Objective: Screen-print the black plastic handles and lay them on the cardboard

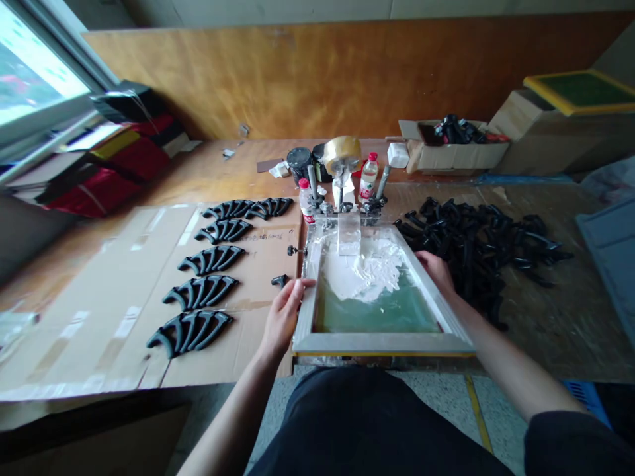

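A screen printing frame (381,342) lies in front of me, its metal border around green mesh with white ink (377,271) spread over the far half. My left hand (284,312) grips the frame's left side, with a finger and thumb at the border. A single black handle-shaped part (280,280) lies just beyond that hand on cardboard. At the right side, my right hand (437,270) holds the frame's edge, its fingers partly hidden. A clear block-like squeegee (349,234) stands at the frame's far end, below the clamp stand.
Rows of black curved parts (198,291) lie on the cardboard sheet (119,264) at left. A heap of similar parts (466,238) is at right. Behind the frame stand two bottles (368,177), a tape roll (342,155) and jars (299,164). An open carton (454,155) sits back right.
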Available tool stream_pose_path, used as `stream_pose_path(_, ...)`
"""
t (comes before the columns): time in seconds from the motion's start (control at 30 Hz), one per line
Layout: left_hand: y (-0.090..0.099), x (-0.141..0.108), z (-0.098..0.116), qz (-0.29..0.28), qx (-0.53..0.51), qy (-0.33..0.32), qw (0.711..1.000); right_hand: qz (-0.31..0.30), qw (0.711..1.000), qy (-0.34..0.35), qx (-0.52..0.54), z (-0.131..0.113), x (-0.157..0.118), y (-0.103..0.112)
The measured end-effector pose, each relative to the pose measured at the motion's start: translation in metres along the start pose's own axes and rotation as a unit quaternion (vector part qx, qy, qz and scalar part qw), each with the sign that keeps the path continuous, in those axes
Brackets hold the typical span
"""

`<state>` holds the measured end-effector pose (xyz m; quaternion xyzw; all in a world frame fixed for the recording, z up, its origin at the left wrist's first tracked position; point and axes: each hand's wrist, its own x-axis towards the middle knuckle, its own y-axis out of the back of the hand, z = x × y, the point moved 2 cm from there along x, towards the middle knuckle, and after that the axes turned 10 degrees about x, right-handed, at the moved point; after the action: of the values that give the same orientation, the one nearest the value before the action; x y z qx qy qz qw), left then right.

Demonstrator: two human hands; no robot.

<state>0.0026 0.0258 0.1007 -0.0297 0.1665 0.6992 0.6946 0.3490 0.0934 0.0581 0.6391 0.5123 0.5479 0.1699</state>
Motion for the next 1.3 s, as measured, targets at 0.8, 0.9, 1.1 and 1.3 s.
stream_pose_path(0.8, -0.018, 0.025, -0.108, 0.008, 0.168, 0.027, 0.985, -0.367, 0.874, 0.285, 0.143, -0.11, -0.008, -0.03)
stream_pose_path(0.9, -0.018, 0.025, -0.108, 0.01, 0.164, 0.032, 0.986, -0.379, 0.874, 0.251, 0.172, -0.109, 0.001, -0.028)
stream_pose_path(1.1, -0.016, 0.024, -0.105, -0.009, 0.159, 0.033, 0.987, -0.255, 0.923, 0.235, 0.163, -0.118, -0.011, -0.041)
stream_pose_path(1.3, -0.013, 0.024, -0.1, -0.01, 0.141, 0.034, 0.989, -0.281, 0.916, 0.211, 0.195, -0.119, -0.002, -0.036)
